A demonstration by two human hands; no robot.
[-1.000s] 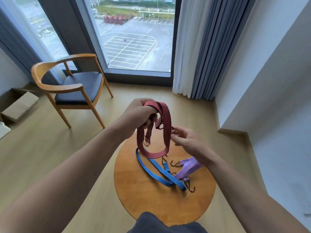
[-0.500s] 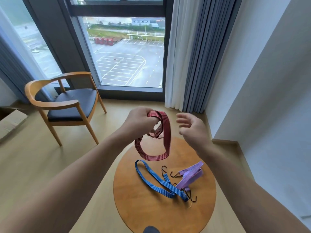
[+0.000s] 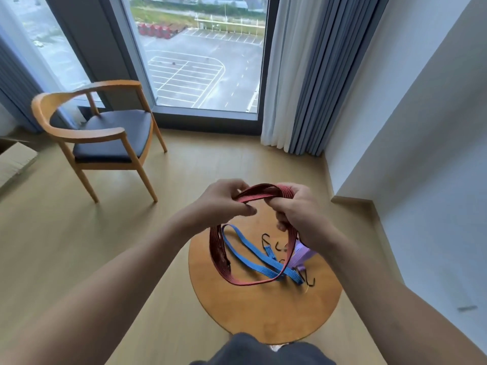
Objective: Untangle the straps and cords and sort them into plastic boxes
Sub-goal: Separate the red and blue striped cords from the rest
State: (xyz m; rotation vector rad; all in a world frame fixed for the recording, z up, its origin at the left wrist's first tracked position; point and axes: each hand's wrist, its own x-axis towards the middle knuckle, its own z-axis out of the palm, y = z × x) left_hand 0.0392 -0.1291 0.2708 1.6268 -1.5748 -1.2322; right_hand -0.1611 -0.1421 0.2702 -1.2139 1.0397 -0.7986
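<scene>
Left hand (image 3: 224,200): above the round table's (image 3: 263,312) far edge; fingers (image 3: 245,209) curled, thumb and fingertips pinching the red strap (image 3: 216,248) at its top.
Right hand (image 3: 297,212): just beside the left; fingers curled round the same strap's gathered loops.
Red strap: a wide loop hanging from both hands over the table; contact with the top cannot be told.
Blue strap (image 3: 253,256), purple strap (image 3: 300,255): lying crossed on the table, right of centre, with black hooks (image 3: 266,239).
Room: floor runs left of the table to a chair (image 3: 105,138), well apart; a white wall stands near the table's right edge.
</scene>
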